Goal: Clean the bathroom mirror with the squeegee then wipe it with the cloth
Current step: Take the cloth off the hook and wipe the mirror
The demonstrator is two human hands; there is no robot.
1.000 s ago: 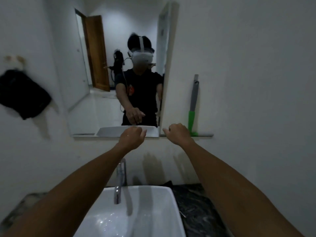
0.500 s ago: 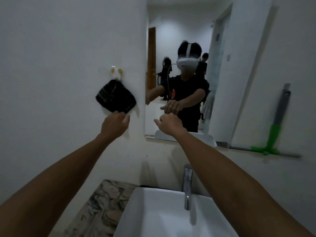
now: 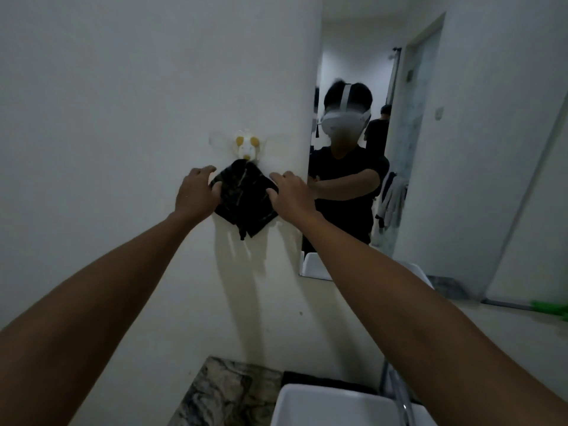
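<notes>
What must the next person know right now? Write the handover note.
Left hand: on the left edge of the dark cloth, fingers curled on it.
Right hand: on its right edge.
Cloth hangs from the wall hook, left of the mirror.
Squeegee: lying on the ledge at far right, not in hand.
Done: squeegee put down; whether the glass was squeegeed cannot be told.
Left: unhook cloth, wipe mirror.
</notes>
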